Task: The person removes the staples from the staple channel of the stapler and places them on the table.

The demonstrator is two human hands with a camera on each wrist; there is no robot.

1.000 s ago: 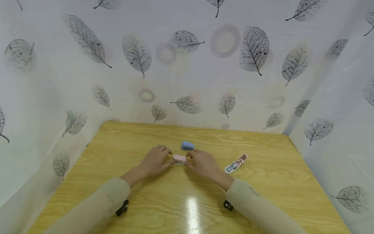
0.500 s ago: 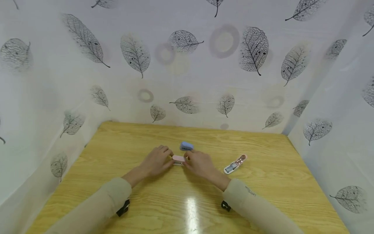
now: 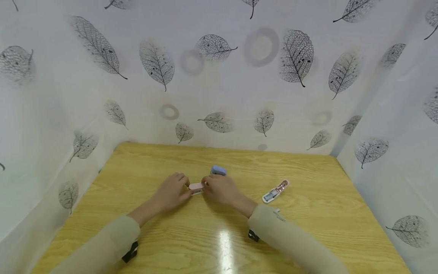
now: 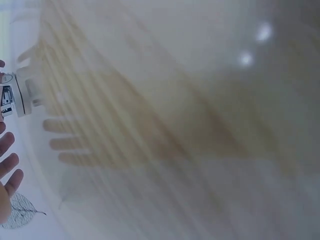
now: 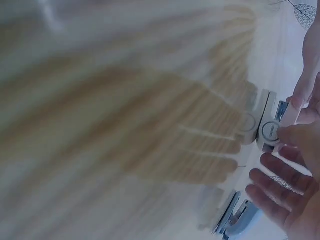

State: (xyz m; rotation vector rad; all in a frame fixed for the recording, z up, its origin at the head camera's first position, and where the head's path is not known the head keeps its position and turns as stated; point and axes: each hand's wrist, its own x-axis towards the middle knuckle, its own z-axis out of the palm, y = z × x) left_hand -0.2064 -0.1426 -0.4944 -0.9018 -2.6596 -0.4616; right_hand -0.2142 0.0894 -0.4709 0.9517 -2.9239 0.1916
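A small pink stapler with a pale base stands on the table between both hands. At its left end my left hand pinches it between thumb and fingers. The right hand grips the opposite end; its thumb lies against the round mark on the stapler's side in the right wrist view. Just behind the right hand sits a blue stapler, partly covered by that hand. In the left wrist view only the stapler's end and some fingertips show at the left edge.
To the right lies an opened-out pink and white stapler-like piece with metal parts showing. A tiny white object peeks out beside the right sleeve. The glossy wooden table is enclosed by leaf-patterned curtains.
Both hands have moved left and slightly toward the person with the pink stapler, which has turned a little. The blue stapler and the opened piece have stayed put. A tiny white object now shows by the right sleeve.
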